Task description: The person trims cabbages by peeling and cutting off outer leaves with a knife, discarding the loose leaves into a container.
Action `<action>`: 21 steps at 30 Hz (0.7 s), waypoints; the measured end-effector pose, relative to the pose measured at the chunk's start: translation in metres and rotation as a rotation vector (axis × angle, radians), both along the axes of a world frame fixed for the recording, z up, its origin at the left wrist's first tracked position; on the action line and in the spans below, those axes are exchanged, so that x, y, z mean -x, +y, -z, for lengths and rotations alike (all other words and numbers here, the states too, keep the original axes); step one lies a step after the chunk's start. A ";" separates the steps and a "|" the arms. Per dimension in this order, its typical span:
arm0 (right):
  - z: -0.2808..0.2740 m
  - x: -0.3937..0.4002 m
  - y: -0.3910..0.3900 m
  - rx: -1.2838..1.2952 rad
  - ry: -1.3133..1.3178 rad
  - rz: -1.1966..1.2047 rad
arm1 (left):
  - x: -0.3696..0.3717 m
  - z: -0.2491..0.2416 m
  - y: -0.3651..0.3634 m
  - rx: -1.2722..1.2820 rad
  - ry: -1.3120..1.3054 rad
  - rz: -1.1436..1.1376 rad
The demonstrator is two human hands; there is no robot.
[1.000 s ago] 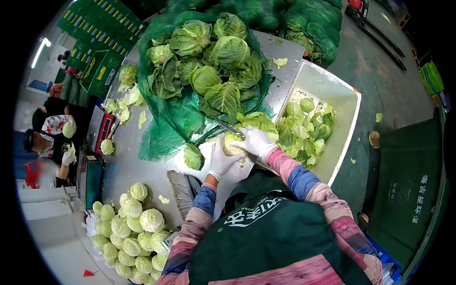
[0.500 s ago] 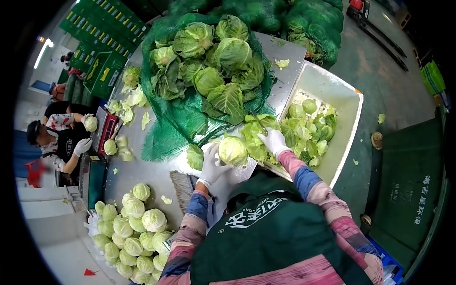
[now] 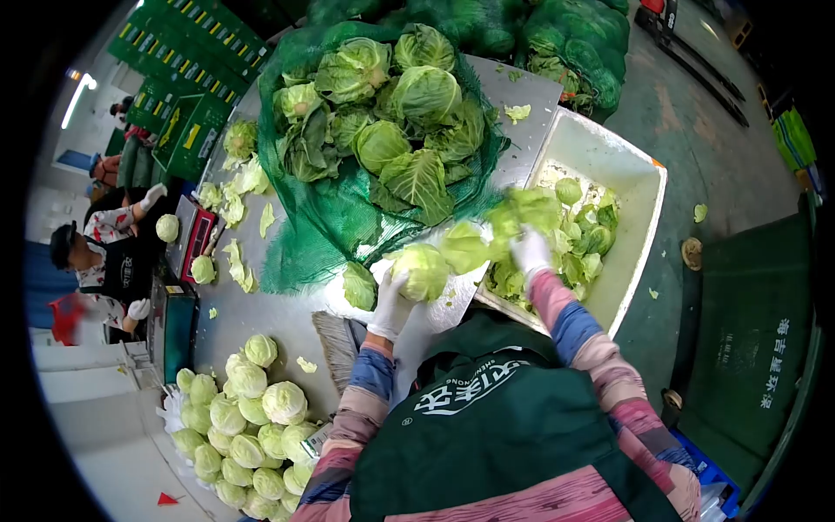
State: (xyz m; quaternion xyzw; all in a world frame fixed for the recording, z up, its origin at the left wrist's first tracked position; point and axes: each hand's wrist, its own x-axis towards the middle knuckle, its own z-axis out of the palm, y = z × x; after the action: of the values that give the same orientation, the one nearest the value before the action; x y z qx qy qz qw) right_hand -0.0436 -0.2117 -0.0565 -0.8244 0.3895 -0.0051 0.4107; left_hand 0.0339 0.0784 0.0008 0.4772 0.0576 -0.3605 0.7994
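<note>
My gloved left hand (image 3: pixel 390 304) grips a pale green cabbage (image 3: pixel 419 273) from its left side, above the metal table. A loose leaf (image 3: pixel 464 247) stands out at the right of that head. Over the near left edge of the white bin, my gloved right hand (image 3: pixel 530 252) is closed on green cabbage leaves (image 3: pixel 527 211), smeared by motion. Any knife in that hand cannot be made out now. A small cabbage piece (image 3: pixel 358 286) lies just left of my left hand. Beyond it, a green mesh sack (image 3: pixel 300 217) lies open around several untrimmed cabbages (image 3: pixel 381 146).
The white bin (image 3: pixel 639 252) at right holds trimmed leaves. Pale cabbages (image 3: pixel 246 452) are piled at lower left, near a brush (image 3: pixel 334 348). A red scale (image 3: pixel 198 237) stands left, with a co-worker (image 3: pixel 113 270) behind it. Full mesh sacks (image 3: pixel 570 52) stand at the back.
My right hand has moved right toward the bin with leaves, away from the cabbage. My left hand has turned the cabbage slightly. The co-worker's hands have left the cabbage by the scale.
</note>
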 end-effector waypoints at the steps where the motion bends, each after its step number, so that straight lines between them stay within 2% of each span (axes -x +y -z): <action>1: -0.003 0.005 -0.014 0.162 0.076 0.049 | 0.007 -0.011 -0.001 0.103 0.044 0.032; 2: -0.019 0.008 -0.027 0.329 0.151 0.101 | 0.006 -0.018 -0.007 0.107 0.040 0.039; 3: -0.059 0.006 -0.027 0.283 0.144 0.040 | 0.007 -0.023 -0.010 0.191 0.141 0.029; 4: -0.053 0.006 -0.031 0.137 -0.107 -0.067 | 0.009 -0.026 -0.015 0.275 0.245 0.019; 5: -0.066 -0.001 -0.017 -0.052 -0.115 -0.095 | 0.010 -0.027 -0.022 0.268 0.289 -0.002; 6: -0.095 -0.003 0.004 -0.467 -0.289 -0.128 | 0.011 -0.030 -0.028 0.272 0.293 0.004; 7: -0.132 -0.006 0.015 -0.614 -0.107 -0.248 | 0.012 -0.034 -0.034 0.313 0.343 0.036; 8: -0.106 -0.012 0.027 -0.475 -0.151 -0.304 | 0.013 -0.039 -0.039 0.352 0.393 0.069; 12: -0.103 -0.011 0.046 -0.953 -0.155 -0.249 | 0.019 -0.032 -0.041 0.446 0.431 0.122; 13: -0.109 -0.007 0.048 -0.957 -0.156 -0.248 | 0.021 -0.036 -0.043 0.441 0.441 0.107; 14: -0.116 -0.003 0.049 -0.933 -0.265 -0.260 | 0.023 -0.039 -0.044 0.436 0.451 0.092; 15: -0.119 0.001 0.051 -0.907 -0.371 -0.272 | 0.023 -0.049 -0.049 0.405 0.450 0.023; 16: -0.118 0.003 0.056 -0.909 -0.366 -0.274 | 0.023 -0.053 -0.053 0.374 0.452 -0.051; 18: -0.112 0.004 0.064 -0.230 -0.515 -0.401 | 0.021 -0.049 -0.055 0.361 0.459 -0.098; 19: -0.107 -0.004 0.066 -0.352 -0.704 -0.368 | 0.020 -0.045 -0.053 0.428 0.606 -0.081; 20: -0.104 -0.003 0.057 -0.632 -0.404 -0.193 | 0.019 -0.043 -0.052 0.495 0.752 -0.061; 21: -0.110 -0.003 0.048 -0.703 -0.367 -0.167 | 0.021 -0.050 -0.055 0.510 0.756 -0.045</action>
State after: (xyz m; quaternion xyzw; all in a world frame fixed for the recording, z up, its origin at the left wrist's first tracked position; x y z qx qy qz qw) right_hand -0.0408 -0.1640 0.0535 -0.6478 0.2194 0.0147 0.7294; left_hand 0.0128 0.0233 0.0505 0.0985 0.2651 -0.4948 0.8217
